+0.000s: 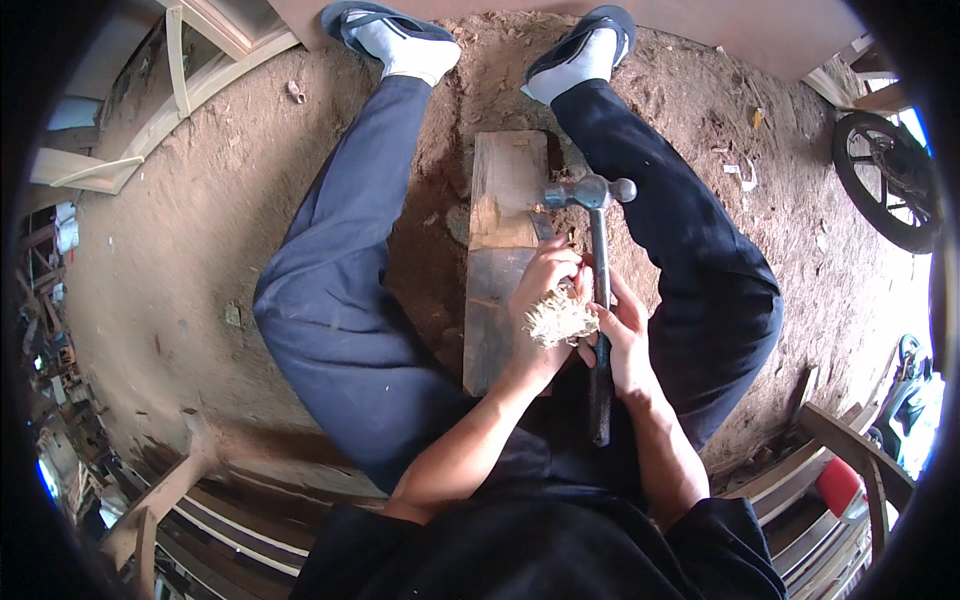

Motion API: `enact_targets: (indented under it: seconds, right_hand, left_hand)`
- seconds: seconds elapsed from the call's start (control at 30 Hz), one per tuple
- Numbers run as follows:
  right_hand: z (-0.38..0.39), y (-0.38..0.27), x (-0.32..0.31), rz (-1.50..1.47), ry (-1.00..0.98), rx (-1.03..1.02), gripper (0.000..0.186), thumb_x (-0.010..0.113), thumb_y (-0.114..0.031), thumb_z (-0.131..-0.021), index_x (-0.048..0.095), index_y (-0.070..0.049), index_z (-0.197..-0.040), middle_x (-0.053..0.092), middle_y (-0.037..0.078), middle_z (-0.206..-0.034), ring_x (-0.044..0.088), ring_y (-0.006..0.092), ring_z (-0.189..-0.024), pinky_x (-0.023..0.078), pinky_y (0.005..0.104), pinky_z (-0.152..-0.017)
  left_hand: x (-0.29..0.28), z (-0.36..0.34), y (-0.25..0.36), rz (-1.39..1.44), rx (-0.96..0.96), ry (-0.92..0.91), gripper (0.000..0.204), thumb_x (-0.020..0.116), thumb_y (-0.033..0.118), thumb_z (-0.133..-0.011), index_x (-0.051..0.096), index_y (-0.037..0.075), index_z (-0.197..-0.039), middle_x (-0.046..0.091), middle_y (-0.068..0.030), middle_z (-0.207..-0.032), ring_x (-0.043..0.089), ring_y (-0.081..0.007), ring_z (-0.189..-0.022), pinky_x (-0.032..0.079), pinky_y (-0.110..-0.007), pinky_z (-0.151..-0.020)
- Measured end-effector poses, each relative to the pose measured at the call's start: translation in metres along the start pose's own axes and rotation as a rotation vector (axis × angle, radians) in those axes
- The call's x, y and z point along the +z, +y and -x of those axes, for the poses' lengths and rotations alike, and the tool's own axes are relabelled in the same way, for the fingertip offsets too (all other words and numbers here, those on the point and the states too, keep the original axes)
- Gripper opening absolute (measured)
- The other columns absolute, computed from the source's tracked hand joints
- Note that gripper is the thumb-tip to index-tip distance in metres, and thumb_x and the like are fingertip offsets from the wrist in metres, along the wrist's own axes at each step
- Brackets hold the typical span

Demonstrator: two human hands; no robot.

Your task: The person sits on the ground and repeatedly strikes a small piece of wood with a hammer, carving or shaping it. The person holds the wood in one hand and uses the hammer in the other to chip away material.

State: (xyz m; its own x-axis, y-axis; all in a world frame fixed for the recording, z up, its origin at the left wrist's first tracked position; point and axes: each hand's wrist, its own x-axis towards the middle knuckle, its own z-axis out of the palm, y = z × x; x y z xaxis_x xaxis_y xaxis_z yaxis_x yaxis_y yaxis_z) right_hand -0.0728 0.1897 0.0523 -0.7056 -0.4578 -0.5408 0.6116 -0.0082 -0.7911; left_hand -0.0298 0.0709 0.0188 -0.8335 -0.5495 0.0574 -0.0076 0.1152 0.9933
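Note:
My left hand (540, 285) is closed around a chisel (560, 318). The chisel's wooden handle end is splayed into pale, frayed fibres facing me, and its dark blade shows past my fingers; the grip between is hidden. In my right hand (629, 345) is a ball-peen hammer (599, 240), its metal head pointing away from me and its dark handle end toward my lap. The fingers of both hands are close together beside the frayed end. Beneath the left hand lies a thick wooden block (508, 180), with a lighter, chipped patch near its middle.
My legs stretch out on both sides of the block over bare dirt ground (190, 250). Wooden frames (150, 150) stand at the far left. A black wheel (885, 180) is at the right. Behind me runs a slatted wooden bench (240, 510), with a red object (840, 488) near its right end.

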Motion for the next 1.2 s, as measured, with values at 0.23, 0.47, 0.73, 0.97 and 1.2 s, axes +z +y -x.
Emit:
enact_targets:
  seconds: [0.23,0.47,0.73,0.97,1.2]
  right_hand:
    - [0.053,-0.023,0.004,0.198,0.099,-0.251,0.07,0.055,-0.034,-0.108,0.031,0.008,-0.159,0.055,0.003,-0.067,0.051,0.0105,-0.052,0.044,0.0241,-0.05]
    - [0.13,-0.053,-0.006,0.751,0.212,-0.358,0.052,0.077,-0.004,-0.091,0.06,0.005,-0.139,0.07,0.007,-0.071,0.064,0.014,-0.058,0.053,0.0311,-0.057]
    - [0.152,-0.065,-0.052,1.225,-0.1,-0.486,0.03,0.07,-0.014,-0.094,0.063,0.003,-0.117,0.067,0.011,-0.073,0.062,0.0206,-0.061,0.048,0.0332,-0.058]
    - [0.121,-0.08,-0.036,1.408,-0.019,-0.487,0.03,0.073,-0.002,-0.089,0.063,0.001,-0.117,0.071,0.022,-0.083,0.071,0.0417,-0.071,0.056,0.0429,-0.065]
    - [0.093,-0.085,-0.062,1.673,-0.174,-0.413,0.027,0.076,-0.014,-0.088,0.063,-0.003,-0.109,0.07,0.02,-0.077,0.07,0.0423,-0.067,0.055,0.0455,-0.059]
  left_hand:
    - [0.003,-0.009,-0.013,0.157,0.167,0.052,0.018,0.071,-0.006,-0.082,0.059,0.0,-0.094,0.061,-0.0094,-0.088,0.065,-0.0225,-0.088,0.047,-0.047,-0.111]
    - [0.014,-0.009,-0.024,0.378,0.084,0.092,0.01,0.061,-0.006,-0.089,0.062,0.001,-0.095,0.06,-0.003,-0.084,0.063,-0.0193,-0.087,0.045,-0.039,-0.112]
    - [0.006,-0.001,-0.016,0.989,-0.422,0.11,0.017,0.066,-0.002,-0.091,0.065,0.002,-0.108,0.064,-0.0066,-0.1,0.063,-0.0153,-0.096,0.054,-0.032,-0.086]
    - [0.027,-0.004,-0.044,1.253,-0.346,0.148,0.028,0.074,0.012,-0.093,0.066,-0.001,-0.116,0.065,-0.0088,-0.098,0.064,-0.0212,-0.093,0.053,-0.034,-0.083]
    - [0.007,0.002,-0.039,0.262,0.175,0.079,0.03,0.065,0.006,-0.101,0.065,0.015,-0.129,0.066,-0.0122,-0.115,0.065,-0.0257,-0.118,0.05,-0.037,-0.102]
